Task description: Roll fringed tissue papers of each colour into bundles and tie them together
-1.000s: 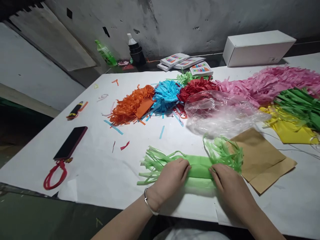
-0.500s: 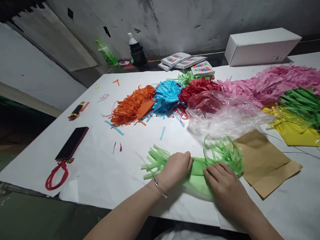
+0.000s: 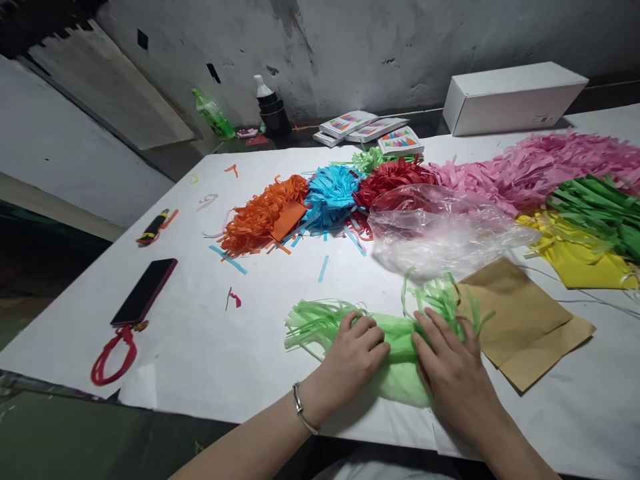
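A light green fringed tissue paper (image 3: pixel 397 333) lies rolled across the white table (image 3: pixel 200 333) near its front edge, with fringes sticking out at both ends. My left hand (image 3: pixel 353 357) presses on the left half of the roll, fingers curled over it. My right hand (image 3: pixel 450 367) lies on the right half, fingers spread over the paper and its right fringe. A bracelet sits on my left wrist.
Behind lie fringed paper piles: orange (image 3: pixel 263 213), blue (image 3: pixel 330 193), red (image 3: pixel 390 177), pink (image 3: pixel 540 167), green (image 3: pixel 600 207), yellow (image 3: pixel 580 253). A clear plastic bag (image 3: pixel 440 230) and brown paper (image 3: pixel 520 320) sit close by. A phone (image 3: pixel 144 291) with red strap lies left. A white box (image 3: pixel 510 97) stands at the back.
Both hands rolled the green paper forward and shifted on it. The roll got thicker, the flat part near me shrank, and the left fringe bunched together.
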### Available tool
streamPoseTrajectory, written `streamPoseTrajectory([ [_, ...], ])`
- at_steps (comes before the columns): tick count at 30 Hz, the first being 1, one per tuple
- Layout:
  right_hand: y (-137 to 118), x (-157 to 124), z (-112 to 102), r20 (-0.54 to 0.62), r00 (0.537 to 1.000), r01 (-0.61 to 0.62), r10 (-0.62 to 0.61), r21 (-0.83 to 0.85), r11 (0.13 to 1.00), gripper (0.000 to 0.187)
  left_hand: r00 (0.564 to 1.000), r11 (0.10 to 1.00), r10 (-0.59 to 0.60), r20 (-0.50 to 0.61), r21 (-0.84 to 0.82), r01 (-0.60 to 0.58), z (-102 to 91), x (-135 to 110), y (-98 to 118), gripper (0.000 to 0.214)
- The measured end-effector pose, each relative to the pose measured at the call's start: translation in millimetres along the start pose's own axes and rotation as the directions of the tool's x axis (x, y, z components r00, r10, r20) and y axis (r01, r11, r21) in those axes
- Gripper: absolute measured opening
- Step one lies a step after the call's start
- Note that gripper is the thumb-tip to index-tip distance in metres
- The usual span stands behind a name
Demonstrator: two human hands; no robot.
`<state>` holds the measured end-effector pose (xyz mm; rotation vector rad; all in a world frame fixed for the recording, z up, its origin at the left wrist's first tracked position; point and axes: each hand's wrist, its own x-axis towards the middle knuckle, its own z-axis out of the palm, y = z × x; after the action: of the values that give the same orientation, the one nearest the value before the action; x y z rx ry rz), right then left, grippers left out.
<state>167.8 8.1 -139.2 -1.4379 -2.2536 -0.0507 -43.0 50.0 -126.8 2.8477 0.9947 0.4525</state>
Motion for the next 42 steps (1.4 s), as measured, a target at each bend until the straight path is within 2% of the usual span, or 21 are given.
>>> streamPoseTrajectory([
  [3,23,-15,-8,-0.028,0.994,-0.113,0.11,-0.197,0.974,0.018,1.0,1.0,-0.007,0.022,-0.011,0.007,0.6,-4,-2,0.023],
  [5,36,-23,-18,-0.062,0.992,-0.125,0.112,-0.299,0.946,0.023,1.0,1.0,-0.019,0.024,-0.019,0.02,0.9,-6,-2,0.025],
  [7,38,-23,-29,-0.1,0.992,-0.109,0.08,-0.325,0.94,0.027,0.999,0.999,-0.033,0.02,-0.032,0.034,1.3,-6,-1,0.024],
  [9,25,-15,-36,-0.115,0.993,-0.031,0.002,-0.251,0.967,0.026,0.999,0.998,-0.045,0.022,-0.051,0.046,1.3,-5,1,0.022],
  [12,-4,6,-34,-0.056,0.981,0.183,-0.184,-0.027,0.983,0.033,0.999,0.996,-0.04,0.037,-0.078,0.043,0.6,-4,1,0.019],
  [15,-16,17,-21,0.039,0.974,0.222,-0.223,0.037,0.974,0.034,0.999,0.994,-0.032,0.042,-0.106,0.037,-0.1,-7,-1,0.02],
  [19,0,5,-11,0.06,0.987,0.142,-0.147,0.09,0.986,0.03,0.997,0.985,-0.077,0.003,-0.152,0.077,-2.6,-13,-5,0.016],
  [22,9,-5,-11,0.055,0.995,0.08,-0.088,0.13,0.988,0.024,0.988,0.975,-0.154,0.033,-0.155,0.157,-7.3,-11,-4,0.018],
  [27,3,2,-8,0.071,0.996,-0.052,0.058,-0.085,0.995,0.031,0.928,0.946,-0.324,0.183,0.037,0.323,-13.2,7,0,0.021],
  [31,-1,9,-6,0.056,0.984,-0.153,0.17,-0.225,0.962,0.028,0.881,0.921,-0.386,0.273,0.16,0.354,-13.8,18,-1,0.022],
  [33,-3,10,-6,0.021,0.991,-0.128,0.134,-0.179,0.976,0.023,0.883,0.926,-0.374,0.285,0.165,0.34,-14.1,21,-2,0.023],
  [35,-5,11,-5,0.014,1.0,0.004,-0.003,-0.061,0.998,0.023,0.883,0.928,-0.37,0.288,0.16,0.337,-14.8,23,-3,0.023],
  [38,-6,11,0,0.042,0.983,0.178,-0.18,0.05,0.983,0.027,0.877,0.922,-0.387,0.284,0.14,0.362,-16.4,21,-3,0.021],
  [40,-6,11,3,0.033,0.984,0.171,-0.173,0.072,0.983,0.027,0.906,0.932,-0.362,0.219,0.096,0.349,-17.0,18,-2,0.015],
  [42,-5,10,5,-0.024,0.993,0.119,-0.117,0.14,0.983,0.025,0.96,0.967,-0.255,0.114,0.043,0.251,-16.0,13,-1,0.024],
])
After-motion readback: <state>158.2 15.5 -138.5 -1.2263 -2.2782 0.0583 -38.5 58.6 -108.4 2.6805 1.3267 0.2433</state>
